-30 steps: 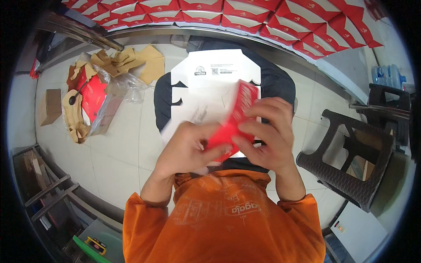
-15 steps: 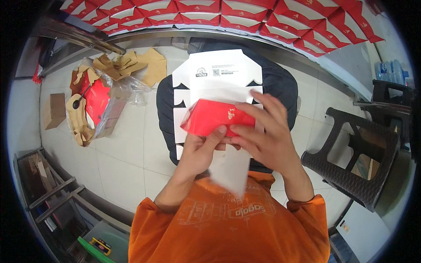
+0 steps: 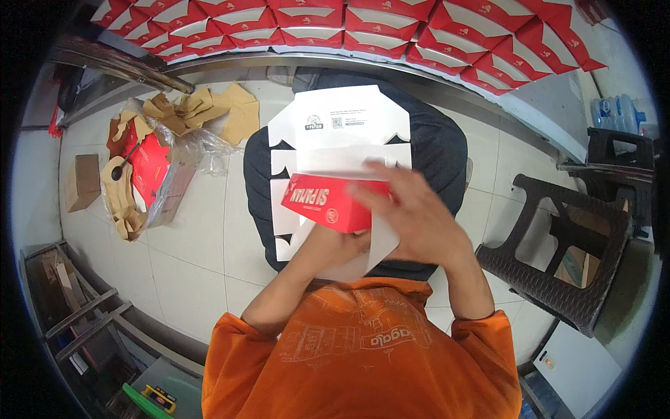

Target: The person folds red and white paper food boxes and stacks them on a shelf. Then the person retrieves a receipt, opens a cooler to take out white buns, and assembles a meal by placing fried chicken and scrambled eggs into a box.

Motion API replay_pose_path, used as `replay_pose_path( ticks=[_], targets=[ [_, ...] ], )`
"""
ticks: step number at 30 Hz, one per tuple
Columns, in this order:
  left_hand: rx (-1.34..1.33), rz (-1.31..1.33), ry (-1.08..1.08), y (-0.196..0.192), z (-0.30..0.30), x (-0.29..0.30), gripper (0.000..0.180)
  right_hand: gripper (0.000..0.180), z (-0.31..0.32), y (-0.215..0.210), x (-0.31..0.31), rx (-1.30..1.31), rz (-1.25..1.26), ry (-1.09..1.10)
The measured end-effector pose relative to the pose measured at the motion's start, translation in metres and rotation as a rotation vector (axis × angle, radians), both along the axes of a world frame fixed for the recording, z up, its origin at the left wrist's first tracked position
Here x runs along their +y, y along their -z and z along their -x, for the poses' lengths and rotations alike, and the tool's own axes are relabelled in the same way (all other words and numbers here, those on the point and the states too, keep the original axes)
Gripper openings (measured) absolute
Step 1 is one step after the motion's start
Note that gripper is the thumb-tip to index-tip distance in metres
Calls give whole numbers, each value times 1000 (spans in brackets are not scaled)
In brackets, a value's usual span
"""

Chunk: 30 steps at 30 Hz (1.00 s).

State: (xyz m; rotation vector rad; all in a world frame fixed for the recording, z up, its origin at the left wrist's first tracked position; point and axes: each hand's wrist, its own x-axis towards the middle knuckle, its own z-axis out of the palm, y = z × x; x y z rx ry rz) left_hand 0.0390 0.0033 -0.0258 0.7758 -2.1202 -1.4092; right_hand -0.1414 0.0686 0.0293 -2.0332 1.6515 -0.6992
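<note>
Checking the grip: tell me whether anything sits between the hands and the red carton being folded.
Nothing visible does. The right hand lies directly on the red cardboard carton, and the left hand holds it from beneath, above the stack of flat white carton blanks.

Held a red box (image 3: pixel 328 202) with white letters, over flat white cardboard (image 3: pixel 338 126) with small black print; wore an orange shirt (image 3: pixel 363 356); sat near a black stool (image 3: pixel 558 258), brown cardboard scraps (image 3: pixel 202 108) and rows of red-and-white boxes (image 3: pixel 363 24)
</note>
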Motion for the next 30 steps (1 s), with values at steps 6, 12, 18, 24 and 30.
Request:
replay_pose_path(
  ticks=[6,12,18,24,30],
  targets=[
    [495,-445,437,32,-131,-82,77,57,9,10,12,-655,43,494],
    [632,-996,-286,-47,-55,-31,110,36,-17,57,17,-966,-386,464],
    [389,-917,174,-40,-19,-27,105,62,-29,21,1,-395,306,389],
    [441,-840,124,-46,-21,-26,110,76,-28,37,8,-211,433,485],
    [291,-590,214,-43,-26,-34,117,74,-25,25,6,-321,412,300]
  ],
)
